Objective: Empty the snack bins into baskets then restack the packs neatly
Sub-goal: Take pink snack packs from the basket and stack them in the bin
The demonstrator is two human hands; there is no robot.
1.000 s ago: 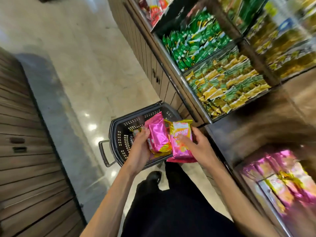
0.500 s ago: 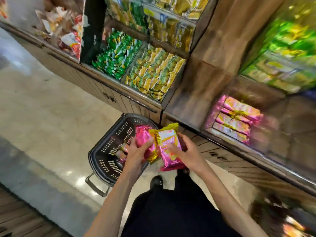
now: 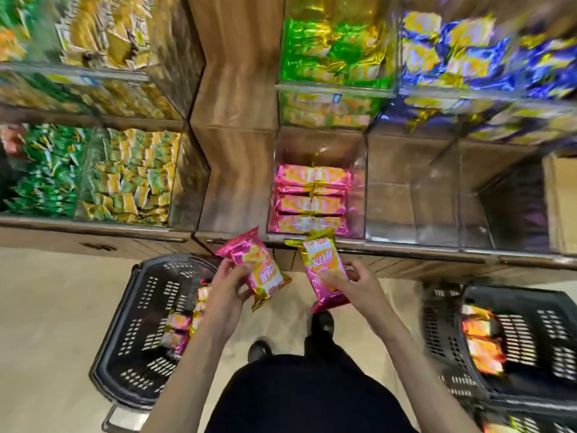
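Observation:
My left hand (image 3: 225, 290) grips a pink and gold snack pack (image 3: 256, 264), tilted, above the right rim of a black basket (image 3: 137, 323). My right hand (image 3: 356, 284) grips a second pink pack (image 3: 323, 268), held beside the first with a gap between them. Straight ahead, a clear bin (image 3: 359, 189) holds neat rows of the same pink packs (image 3: 312, 198). A few pink packs (image 3: 179, 329) lie in the left basket on the floor.
A second black basket (image 3: 530, 348) with orange packs stands at the right on the floor. Clear bins (image 3: 437, 195) to the right of the pink one look bare. Bins of green, yellow and blue packs fill the shelves above and left. My shoes (image 3: 323, 323) are between the baskets.
The view has swung right to face the pink bin. Both hands have lifted from the basket and drawn apart, so the two packs no longer touch.

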